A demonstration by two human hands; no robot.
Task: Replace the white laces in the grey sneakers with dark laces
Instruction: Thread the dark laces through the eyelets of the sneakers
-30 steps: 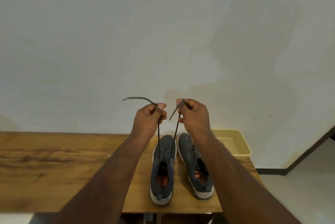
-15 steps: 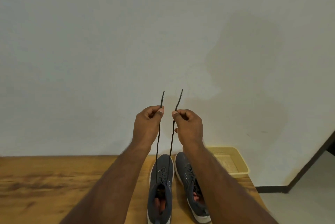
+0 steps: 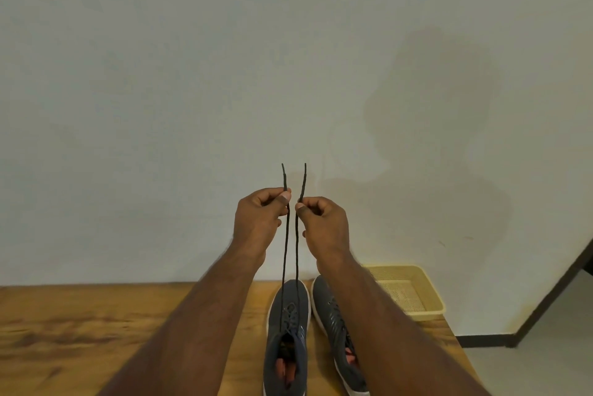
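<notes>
Two grey sneakers stand side by side on the wooden table, toes toward the wall. The left sneaker carries a dark lace whose two ends run straight up from its eyelets. My left hand pinches the left end between thumb and fingers, high above the shoe. My right hand pinches the right end at the same height. Both lace tips stick up above my fingers. The right sneaker shows dark lacing and is partly hidden by my right forearm.
A shallow yellow plastic tray sits at the table's back right corner, against the white wall. The table's right edge drops to a pale floor with a dark baseboard.
Both hands have risen, drawing the lace ends taut above the left sneaker. The loose tips that drooped sideways now point straight up. The view has tilted up, showing less of the table.
</notes>
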